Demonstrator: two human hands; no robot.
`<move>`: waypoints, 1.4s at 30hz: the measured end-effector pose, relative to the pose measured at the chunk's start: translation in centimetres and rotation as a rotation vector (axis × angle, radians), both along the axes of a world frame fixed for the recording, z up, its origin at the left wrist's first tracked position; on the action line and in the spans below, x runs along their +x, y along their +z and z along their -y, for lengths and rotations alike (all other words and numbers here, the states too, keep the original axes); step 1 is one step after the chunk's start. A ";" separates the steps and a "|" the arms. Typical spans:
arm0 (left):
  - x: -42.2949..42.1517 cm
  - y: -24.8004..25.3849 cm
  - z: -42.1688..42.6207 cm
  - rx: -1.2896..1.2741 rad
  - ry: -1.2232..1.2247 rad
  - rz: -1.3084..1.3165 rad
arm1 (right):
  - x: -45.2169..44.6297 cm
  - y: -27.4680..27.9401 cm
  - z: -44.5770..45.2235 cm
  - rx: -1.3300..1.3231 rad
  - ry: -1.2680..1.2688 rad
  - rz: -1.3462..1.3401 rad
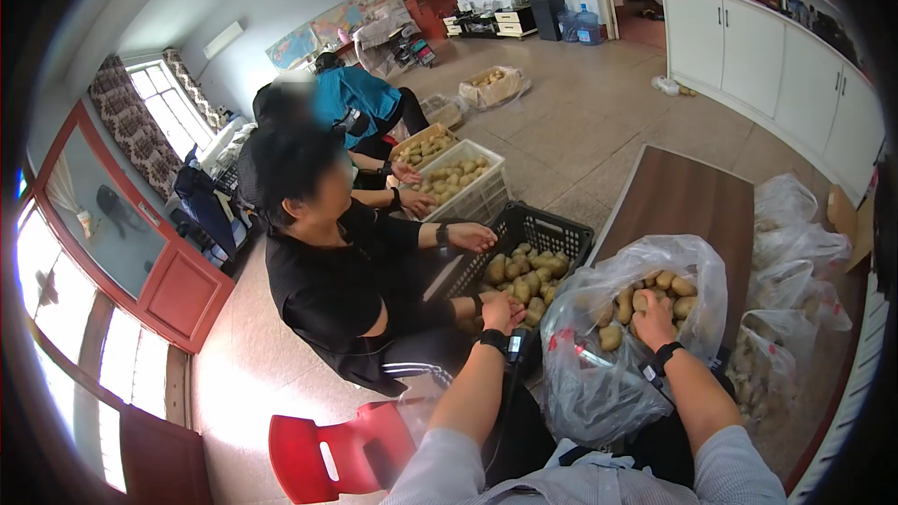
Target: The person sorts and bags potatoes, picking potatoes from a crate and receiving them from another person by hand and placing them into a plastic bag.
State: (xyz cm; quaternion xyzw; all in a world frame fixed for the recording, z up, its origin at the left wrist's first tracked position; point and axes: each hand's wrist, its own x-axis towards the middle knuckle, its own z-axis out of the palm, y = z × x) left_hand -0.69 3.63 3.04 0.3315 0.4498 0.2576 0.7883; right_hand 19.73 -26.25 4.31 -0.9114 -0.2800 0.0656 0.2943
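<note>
My right hand (pixel 654 320) reaches into a clear plastic bag (pixel 599 393) of potatoes, its fingers closed round a potato (pixel 644 299). More potatoes (pixel 683 295) lie about it in the bag. Over the near edge of a black plastic crate (pixel 571 224) is my left hand (pixel 503 313), close to a co-worker's hand; its fingers are too overlapped to read. Potatoes (pixel 533 271) of several sizes fill part of that crate.
A person in black (pixel 327 271) sits at the crate, one hand (pixel 472 237) over it. Beyond are others, a white crate (pixel 486 189) and more potatoes. A brown tabletop (pixel 687 206) stands beside the bag, filled bags (pixel 786 262) to its right, a red chair (pixel 346 449) at lower left.
</note>
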 end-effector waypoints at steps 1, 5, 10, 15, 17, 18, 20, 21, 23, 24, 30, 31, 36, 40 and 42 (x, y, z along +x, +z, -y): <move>0.1 -0.1 -0.1 0.000 -0.003 0.002 | -0.1 0.1 0.3 0.079 0.018 -0.027; 1.1 1.2 0.9 -0.036 -0.079 -0.020 | 1.4 -6.0 0.9 0.361 0.069 0.087; 2.8 1.9 3.4 0.053 -0.379 0.005 | -2.8 1.6 0.7 0.634 -0.061 -1.015; 3.6 6.6 8.2 0.113 -0.630 -0.073 | -4.1 2.6 -1.1 0.683 0.044 -1.292; 3.9 7.4 9.2 0.122 -0.787 -0.085 | -4.5 3.0 -1.8 0.669 0.063 -1.319; 4.0 7.5 9.5 0.146 -0.851 -0.059 | -4.8 3.5 -2.1 0.681 0.114 -1.337; 3.8 8.7 10.4 0.101 -0.882 -0.019 | -5.9 5.7 -2.6 0.692 0.140 -1.338; 3.7 9.3 10.8 0.056 -0.912 0.022 | -6.0 5.8 -2.8 0.692 0.139 -1.338; 3.9 8.4 10.1 0.052 -0.921 0.055 | -6.2 5.9 -3.0 0.649 0.151 -1.236; 4.0 8.0 9.9 0.048 -0.930 0.089 | -6.3 6.1 -3.1 0.649 0.150 -1.236; 3.8 7.8 8.9 0.016 -0.940 0.115 | -7.1 7.3 -3.7 0.632 0.108 -1.060; 3.7 7.7 8.9 0.014 -0.940 0.114 | -7.1 6.8 -3.9 0.624 0.125 -1.020; 3.7 6.9 8.5 0.069 -0.891 0.045 | -6.6 5.5 -3.9 0.570 0.177 -0.989; 3.6 5.7 7.4 0.070 -0.713 0.047 | -5.1 1.5 -3.5 0.509 0.250 -0.740; 3.4 5.0 6.6 0.064 -0.630 0.204 | -4.7 -0.2 -2.8 0.447 0.279 -0.633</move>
